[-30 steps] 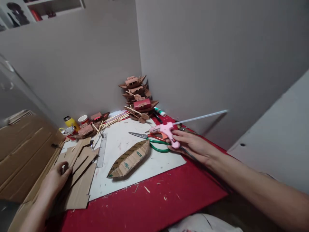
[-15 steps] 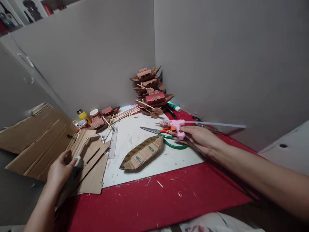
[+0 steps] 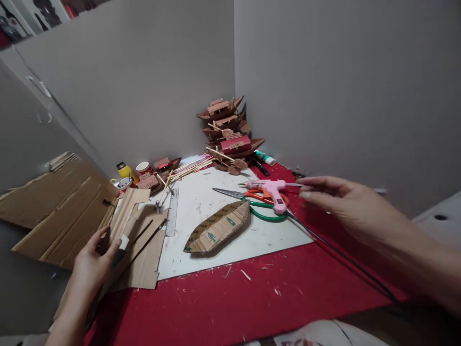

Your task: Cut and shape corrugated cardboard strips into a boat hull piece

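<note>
My right hand [image 3: 345,206] pinches the translucent glue stick [image 3: 293,184] that sticks out of the back of a pink hot glue gun [image 3: 275,190]. The gun rests over scissors with orange and green handles [image 3: 268,218]; its nozzle points left. At the left, my left hand [image 3: 94,257] is closed round a small white block [image 3: 124,242], whose lower part is hidden, beside the cardboard strips [image 3: 124,211]. Between the hands, a cardboard boat hull [image 3: 218,228] lies on the white board [image 3: 201,192].
Finished model boats [image 3: 230,139] are stacked in the corner. Cut cardboard [image 3: 65,211], a ruler [image 3: 172,216], thin sticks [image 3: 192,168], cups [image 3: 143,168] and a yellow bottle [image 3: 126,170] stand at left and back. A black cord [image 3: 345,259] crosses the red cloth [image 3: 230,307].
My right hand has let go of the glue gun's handle and moved back to the glue stick. The gun now rests on the scissors. My left hand has barely shifted.
</note>
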Action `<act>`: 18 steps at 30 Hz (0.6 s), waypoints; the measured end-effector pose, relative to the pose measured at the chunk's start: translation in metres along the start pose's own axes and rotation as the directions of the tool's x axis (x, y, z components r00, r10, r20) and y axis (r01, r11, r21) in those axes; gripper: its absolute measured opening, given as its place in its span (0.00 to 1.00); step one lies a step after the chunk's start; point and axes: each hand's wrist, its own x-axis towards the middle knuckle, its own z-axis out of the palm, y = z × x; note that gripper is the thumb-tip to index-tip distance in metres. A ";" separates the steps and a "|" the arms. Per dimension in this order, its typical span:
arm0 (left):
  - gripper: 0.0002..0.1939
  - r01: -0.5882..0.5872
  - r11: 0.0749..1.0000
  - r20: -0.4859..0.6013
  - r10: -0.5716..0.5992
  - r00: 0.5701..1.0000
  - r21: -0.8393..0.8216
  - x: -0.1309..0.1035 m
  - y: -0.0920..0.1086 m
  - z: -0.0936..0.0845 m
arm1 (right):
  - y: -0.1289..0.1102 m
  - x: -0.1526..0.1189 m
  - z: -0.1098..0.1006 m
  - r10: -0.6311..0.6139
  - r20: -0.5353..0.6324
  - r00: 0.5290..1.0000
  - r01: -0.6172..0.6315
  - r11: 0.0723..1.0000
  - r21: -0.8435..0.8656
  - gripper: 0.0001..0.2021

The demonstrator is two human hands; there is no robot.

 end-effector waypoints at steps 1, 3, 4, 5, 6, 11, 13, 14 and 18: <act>0.30 -0.029 0.999 0.006 0.029 1.000 -0.046 -0.004 0.006 0.001 | -0.002 -0.005 0.004 -0.023 0.044 0.999 0.024 1.000 -0.007 0.10; 0.30 -0.078 0.991 0.023 0.081 0.996 -0.108 -0.013 0.019 0.001 | -0.009 -0.015 0.015 -0.040 0.134 0.990 0.036 0.999 0.037 0.11; 0.29 -0.096 0.987 0.022 0.100 0.995 -0.128 -0.018 0.025 0.002 | -0.013 -0.021 0.022 -0.061 0.182 0.981 0.050 0.997 0.064 0.12; 0.29 -0.113 0.983 0.020 0.118 0.993 -0.147 -0.023 0.031 0.002 | -0.018 -0.025 0.028 -0.098 0.219 0.971 0.082 0.993 0.081 0.13; 0.29 -0.134 0.976 0.013 0.138 0.990 -0.171 -0.028 0.037 0.003 | -0.023 -0.029 0.033 -0.134 0.253 0.958 0.109 0.988 0.109 0.14; 0.29 -0.216 0.930 0.010 0.230 0.973 -0.298 -0.051 0.060 0.006 | -0.037 -0.036 0.051 -0.218 0.404 0.888 0.160 0.972 0.172 0.11; 0.30 -0.218 0.912 0.039 0.246 0.968 -0.347 -0.058 0.071 0.009 | -0.039 -0.035 0.054 -0.229 0.440 0.868 0.160 0.969 0.188 0.10; 0.31 -0.213 0.899 0.065 0.257 0.964 -0.383 -0.062 0.078 0.010 | -0.040 -0.035 0.056 -0.223 0.459 0.860 0.149 0.970 0.192 0.10; 0.31 -0.166 0.815 0.179 0.313 0.933 -0.555 -0.075 0.110 0.019 | -0.039 -0.038 0.066 -0.119 0.613 0.781 -0.015 0.978 0.208 0.13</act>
